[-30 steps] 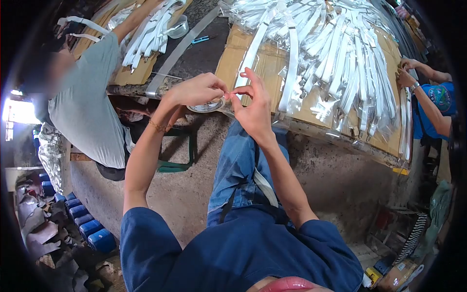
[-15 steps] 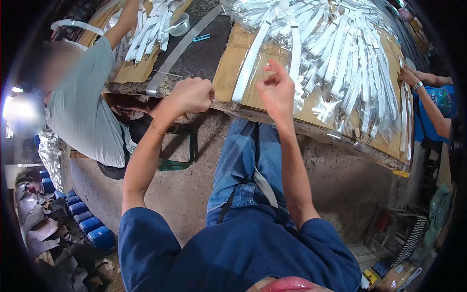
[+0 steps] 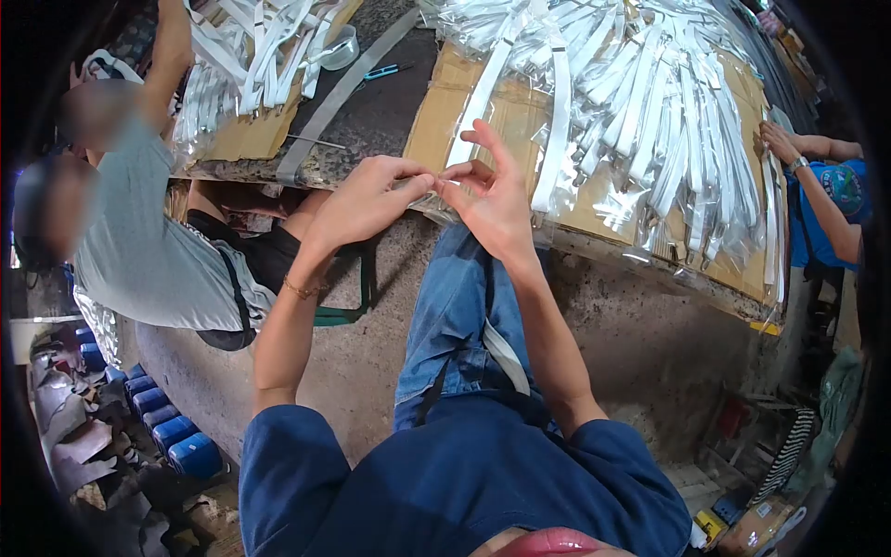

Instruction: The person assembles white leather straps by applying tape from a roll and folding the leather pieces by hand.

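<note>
Head view: left hand [image 3: 367,200] and right hand [image 3: 494,206] meet at the fingertips; whether either grips anything cannot be told. Straps [image 3: 554,121] lie beyond, on cardboard [image 3: 434,107]. Apparent step: fingertip work, calling for steady control.

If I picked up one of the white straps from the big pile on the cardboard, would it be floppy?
Probably floppy, because the white straps look long, flat and thin. It might feel slippery too: the clear plastic around them looks smooth and shiny. It likely wouldn't roll, being so flat.
</note>
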Motion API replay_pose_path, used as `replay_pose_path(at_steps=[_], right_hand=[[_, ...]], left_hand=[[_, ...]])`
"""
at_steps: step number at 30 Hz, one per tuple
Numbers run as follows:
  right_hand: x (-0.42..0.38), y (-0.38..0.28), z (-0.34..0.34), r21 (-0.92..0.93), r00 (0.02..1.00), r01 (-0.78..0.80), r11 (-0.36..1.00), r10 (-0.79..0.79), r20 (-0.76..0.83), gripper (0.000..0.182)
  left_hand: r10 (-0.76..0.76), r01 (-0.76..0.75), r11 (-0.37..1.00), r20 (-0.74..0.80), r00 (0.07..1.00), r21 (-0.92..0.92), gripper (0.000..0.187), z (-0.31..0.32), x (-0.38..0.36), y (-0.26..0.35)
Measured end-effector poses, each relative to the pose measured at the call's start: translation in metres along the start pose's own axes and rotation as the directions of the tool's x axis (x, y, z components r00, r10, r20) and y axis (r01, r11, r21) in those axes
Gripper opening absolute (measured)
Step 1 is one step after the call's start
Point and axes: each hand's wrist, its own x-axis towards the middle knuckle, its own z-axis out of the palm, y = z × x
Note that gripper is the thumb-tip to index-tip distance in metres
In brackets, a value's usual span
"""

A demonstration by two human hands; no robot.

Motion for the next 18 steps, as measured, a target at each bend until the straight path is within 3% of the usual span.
replay_pose_path(at_steps=[2,5,8,12,18], right_hand=[[-0.003,0.002,0.001,-0.054,0.999,0.046,0.997,-0.047,-0.016,0.075],[-0.007,0.001,0.005,-0.013,0.997,0.05,0.999,-0.05,-0.06,0.074],[-0.01,0.004,0.008,-0.037,0.991,0.071,0.997,-0.074,-0.112,0.073],[-0.015,0.005,0.009,-0.068,0.986,0.084,0.994,-0.093,-0.141,0.071],[-0.015,0.006,0.006,0.028,0.981,0.019,0.999,-0.014,-0.191,0.071]], left_hand=[[0.118,-0.109,0.99,-0.104,0.988,0.084,0.028,0.007,0.001,-0.009],[0.008,0.016,0.986,-0.144,0.99,0.165,0.028,0.011,-0.007,0.012],[0.119,-0.051,0.963,-0.248,0.961,0.264,0.026,0.024,-0.007,0.006],[0.139,-0.063,0.965,-0.292,0.946,0.254,0.024,0.033,-0.01,0.007],[0.086,-0.04,0.988,-0.322,0.943,0.148,0.023,0.039,-0.013,0.006]])
